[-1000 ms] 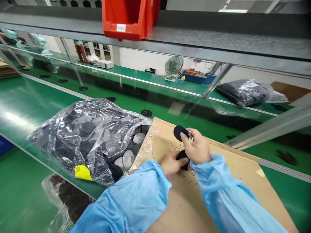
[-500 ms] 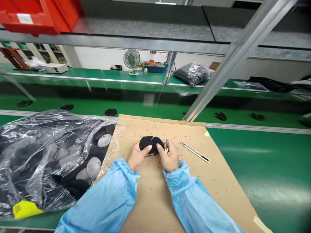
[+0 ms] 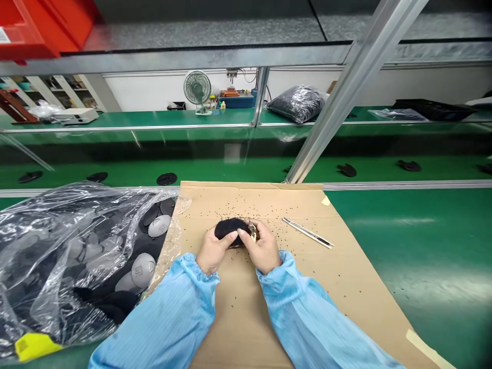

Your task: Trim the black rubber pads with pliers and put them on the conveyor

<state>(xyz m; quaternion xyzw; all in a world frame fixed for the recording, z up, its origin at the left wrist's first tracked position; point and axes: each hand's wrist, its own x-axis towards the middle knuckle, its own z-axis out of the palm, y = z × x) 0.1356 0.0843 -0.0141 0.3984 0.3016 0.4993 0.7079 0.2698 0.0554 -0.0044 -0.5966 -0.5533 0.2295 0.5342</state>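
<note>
Both of my hands are together over a brown cardboard sheet [image 3: 295, 271] strewn with black crumbs. My left hand [image 3: 213, 251] and my right hand [image 3: 262, 248] grip a black oval foam pad [image 3: 229, 229], which looks folded or doubled. A small metal piece [image 3: 252, 231] shows at my right fingertips, partly hidden. To the right lies a slim metal tool [image 3: 307, 232]. Left of my hands, a clear plastic bag [image 3: 49, 256] holds several black and grey oval pads.
A green workbench [image 3: 403, 241] runs under the cardboard, with a metal rail and upright beyond. Several black pads lie on the far belt. Farther back are a red bin [image 3: 26, 25], a desk fan [image 3: 197, 89] and a dark bagged bundle [image 3: 297, 104].
My head has turned right and levelled out, shifting the scene. The pad has gone from two spread lobes to a closed shape between my hands, which have come closer together.
</note>
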